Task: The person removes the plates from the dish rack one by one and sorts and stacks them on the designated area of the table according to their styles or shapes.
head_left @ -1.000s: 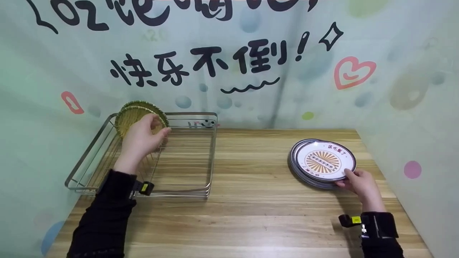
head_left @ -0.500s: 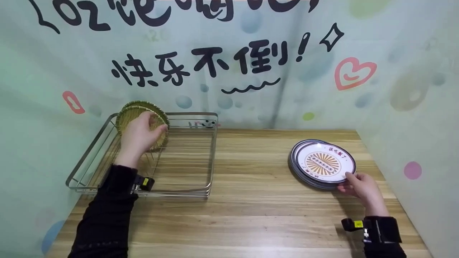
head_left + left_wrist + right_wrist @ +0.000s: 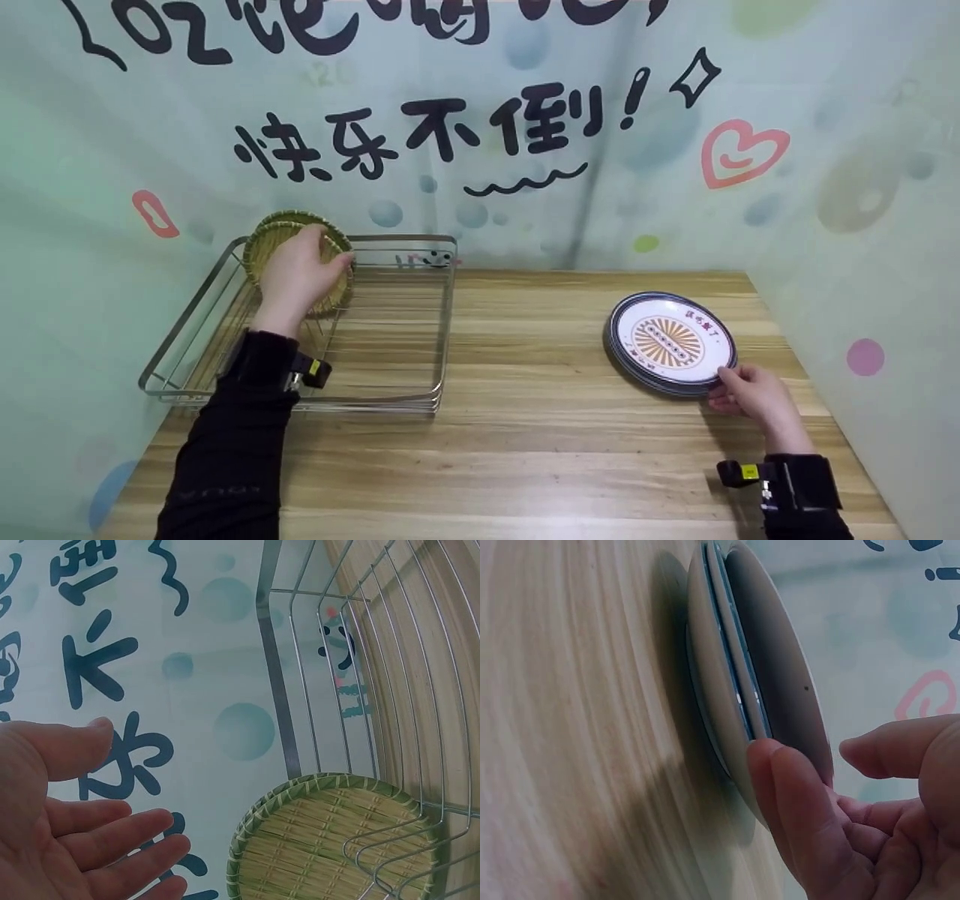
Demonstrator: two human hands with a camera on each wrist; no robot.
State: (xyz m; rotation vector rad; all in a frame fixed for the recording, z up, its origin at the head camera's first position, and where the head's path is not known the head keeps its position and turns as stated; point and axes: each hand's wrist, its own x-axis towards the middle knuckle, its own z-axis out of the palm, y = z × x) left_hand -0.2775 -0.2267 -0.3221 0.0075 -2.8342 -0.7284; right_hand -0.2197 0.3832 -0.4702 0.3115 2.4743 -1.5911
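Two round woven bamboo trays [image 3: 330, 840] stand on edge, one before the other, in a wire rack [image 3: 448, 330] at the left. My left hand [image 3: 296, 274] is in front of them in the head view; in the left wrist view its fingers are relaxed and hold nothing. At the right is a stack of dark-rimmed white plates [image 3: 630, 367]. My right hand [image 3: 757, 394] holds the top plate [image 3: 667, 341] at its near right rim, fingers beneath and thumb at the edge. In the right wrist view this plate tilts, its near rim raised off those below.
Rack and plates stand apart on a wood-grain table [image 3: 525, 450]. A printed cloth backdrop [image 3: 480, 217] with lettering hangs behind the table and closes in both sides.
The top plate has shifted left and come more into line with the stack, my right hand moving with it. My left hand has moved slightly up over the woven trays.
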